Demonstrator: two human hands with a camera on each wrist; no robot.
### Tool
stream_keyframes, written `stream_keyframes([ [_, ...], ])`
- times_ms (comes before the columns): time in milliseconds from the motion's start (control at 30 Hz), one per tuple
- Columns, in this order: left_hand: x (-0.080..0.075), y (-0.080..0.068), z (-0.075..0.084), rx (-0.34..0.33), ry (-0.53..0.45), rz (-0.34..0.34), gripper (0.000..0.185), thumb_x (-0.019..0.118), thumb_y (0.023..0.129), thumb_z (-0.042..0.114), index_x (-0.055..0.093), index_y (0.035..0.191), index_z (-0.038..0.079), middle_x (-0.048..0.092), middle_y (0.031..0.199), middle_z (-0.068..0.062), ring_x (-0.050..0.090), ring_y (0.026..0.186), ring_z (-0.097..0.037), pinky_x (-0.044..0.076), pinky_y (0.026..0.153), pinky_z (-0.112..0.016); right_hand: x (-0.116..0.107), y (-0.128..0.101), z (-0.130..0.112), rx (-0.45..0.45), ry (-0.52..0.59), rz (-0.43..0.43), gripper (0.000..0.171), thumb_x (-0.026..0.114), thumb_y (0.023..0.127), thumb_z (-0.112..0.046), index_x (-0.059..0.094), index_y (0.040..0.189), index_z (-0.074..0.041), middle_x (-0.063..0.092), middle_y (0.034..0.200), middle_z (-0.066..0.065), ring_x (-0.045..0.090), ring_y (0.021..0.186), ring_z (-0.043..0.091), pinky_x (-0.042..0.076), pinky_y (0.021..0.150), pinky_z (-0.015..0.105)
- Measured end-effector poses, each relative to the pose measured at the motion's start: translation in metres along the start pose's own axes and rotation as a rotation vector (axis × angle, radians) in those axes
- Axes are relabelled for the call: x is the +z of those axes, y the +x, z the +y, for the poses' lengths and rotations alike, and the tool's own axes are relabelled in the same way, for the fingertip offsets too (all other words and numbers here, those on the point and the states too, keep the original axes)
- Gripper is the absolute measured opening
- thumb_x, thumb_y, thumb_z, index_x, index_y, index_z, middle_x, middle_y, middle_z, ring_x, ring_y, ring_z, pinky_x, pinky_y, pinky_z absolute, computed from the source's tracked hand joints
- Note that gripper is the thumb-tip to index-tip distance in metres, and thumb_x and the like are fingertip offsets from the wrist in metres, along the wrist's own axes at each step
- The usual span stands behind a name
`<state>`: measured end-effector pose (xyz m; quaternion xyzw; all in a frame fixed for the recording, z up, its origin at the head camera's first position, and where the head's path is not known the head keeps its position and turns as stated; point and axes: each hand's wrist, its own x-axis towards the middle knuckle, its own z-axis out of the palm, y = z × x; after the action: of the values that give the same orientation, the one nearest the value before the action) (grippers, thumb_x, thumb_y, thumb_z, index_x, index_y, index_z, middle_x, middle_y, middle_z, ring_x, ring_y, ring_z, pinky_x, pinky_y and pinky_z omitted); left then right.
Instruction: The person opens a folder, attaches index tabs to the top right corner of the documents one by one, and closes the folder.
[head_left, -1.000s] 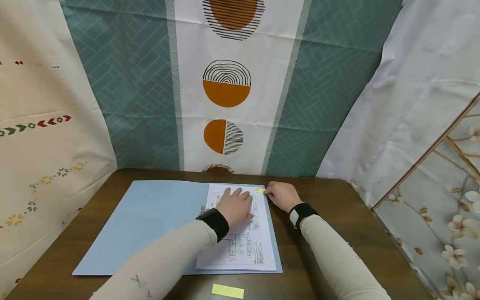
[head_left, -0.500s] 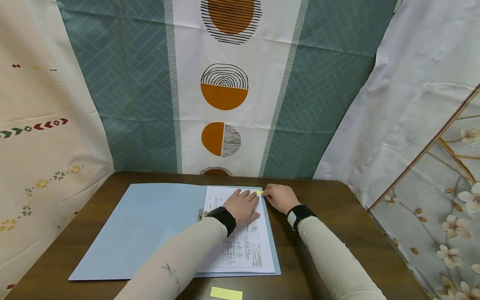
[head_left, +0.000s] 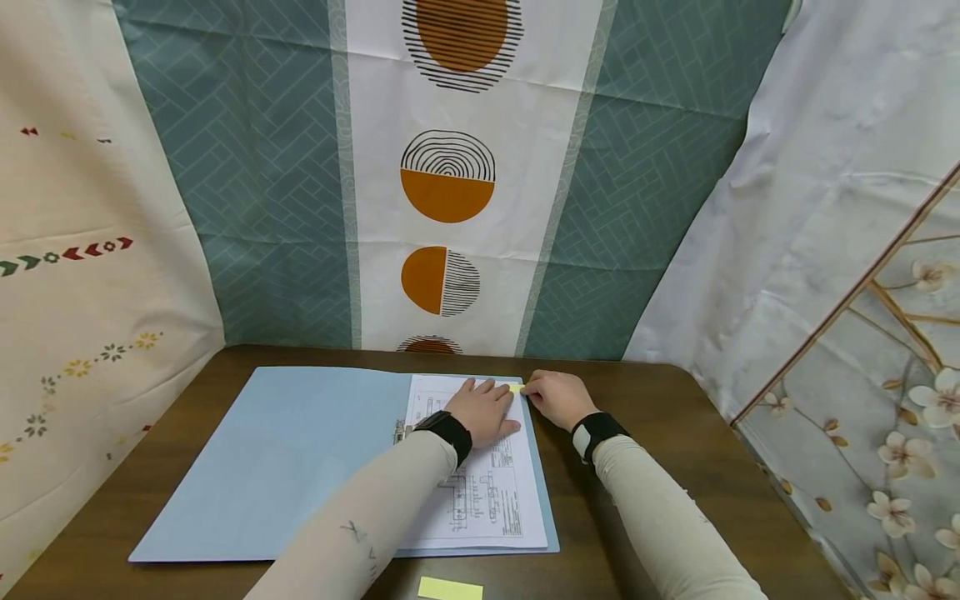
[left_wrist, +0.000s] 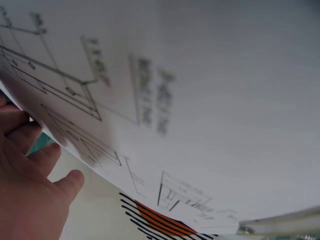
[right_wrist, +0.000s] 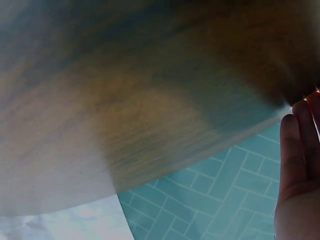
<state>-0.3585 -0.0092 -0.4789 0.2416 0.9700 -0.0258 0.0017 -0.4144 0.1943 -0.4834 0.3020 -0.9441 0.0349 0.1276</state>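
Note:
A stack of white sheets printed with line drawings lies in the right half of an opened light blue folder. My left hand rests on the upper part of the top sheet, fingers extended; the left wrist view shows its spread fingers at the sheet's edge. A small yellow sticky note sits at the sheet's top right corner. My right hand pinches the note's outer end at the folder's right edge. In the right wrist view, the fingers show at the right, with the note out of sight.
A yellow sticky strip lies on the brown wooden table in front of the folder. The folder's metal clip shows beside the sheets. Patterned curtains hang behind the table and on both sides.
My left hand has slid right and a little farther up the sheet, closer to the sticky note. The right hand stays at the note. The whole head view has shifted slightly.

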Motion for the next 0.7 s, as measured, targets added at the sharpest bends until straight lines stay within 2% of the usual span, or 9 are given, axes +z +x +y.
stream_keyframes([
  [200,0.010,0.011,-0.001,-0.054,-0.007,-0.011,0.076,0.051,0.110,0.066,0.047,0.169,0.018,0.045,0.173,0.001,0.035,0.163,-0.028,0.025,0.130,-0.059,0.001,-0.001,0.000,-0.001,-0.005,0.009,0.019,0.084,0.100,-0.010,0.088,0.117,-0.015,0.077,0.106,0.000,0.074,0.096,0.020,0.062,0.093,0.039],
  [333,0.008,0.015,-0.001,-0.119,-0.021,-0.031,0.078,0.054,0.108,0.068,0.048,0.168,0.017,0.045,0.173,-0.001,0.035,0.163,-0.029,0.027,0.130,-0.061,0.000,-0.001,-0.002,-0.003,0.001,0.011,0.019,0.084,0.100,-0.009,0.088,0.117,-0.015,0.077,0.106,0.001,0.074,0.094,0.020,0.063,0.092,0.039],
  [400,0.005,0.014,0.001,-0.131,-0.026,-0.033,0.078,0.055,0.108,0.067,0.048,0.168,0.016,0.045,0.173,-0.002,0.035,0.163,-0.030,0.028,0.129,-0.061,0.000,-0.001,-0.002,0.000,-0.001,0.009,0.019,0.084,0.100,-0.009,0.088,0.118,-0.014,0.077,0.106,0.001,0.073,0.094,0.020,0.063,0.092,0.039],
  [467,0.003,0.013,0.002,-0.116,-0.027,-0.032,0.077,0.056,0.109,0.064,0.047,0.168,0.016,0.043,0.175,-0.003,0.034,0.163,-0.030,0.027,0.130,-0.060,0.000,-0.001,-0.002,0.004,-0.002,0.007,0.019,0.083,0.100,-0.009,0.088,0.118,-0.014,0.077,0.106,0.001,0.074,0.095,0.021,0.062,0.093,0.039],
  [633,0.000,0.010,0.003,-0.020,-0.014,-0.017,0.070,0.054,0.112,0.057,0.047,0.169,0.017,0.043,0.174,0.000,0.033,0.164,-0.029,0.027,0.130,-0.058,-0.001,-0.001,-0.001,0.006,0.001,0.005,0.020,0.082,0.101,-0.009,0.087,0.120,-0.014,0.078,0.108,0.001,0.075,0.099,0.022,0.062,0.095,0.040],
  [700,0.000,0.012,0.002,-0.006,-0.018,-0.020,0.069,0.054,0.112,0.057,0.047,0.168,0.018,0.044,0.174,0.001,0.033,0.164,-0.028,0.027,0.130,-0.058,-0.001,-0.001,-0.001,0.005,0.005,0.002,0.021,0.082,0.101,-0.010,0.087,0.120,-0.014,0.077,0.108,0.001,0.075,0.099,0.022,0.062,0.095,0.040],
])
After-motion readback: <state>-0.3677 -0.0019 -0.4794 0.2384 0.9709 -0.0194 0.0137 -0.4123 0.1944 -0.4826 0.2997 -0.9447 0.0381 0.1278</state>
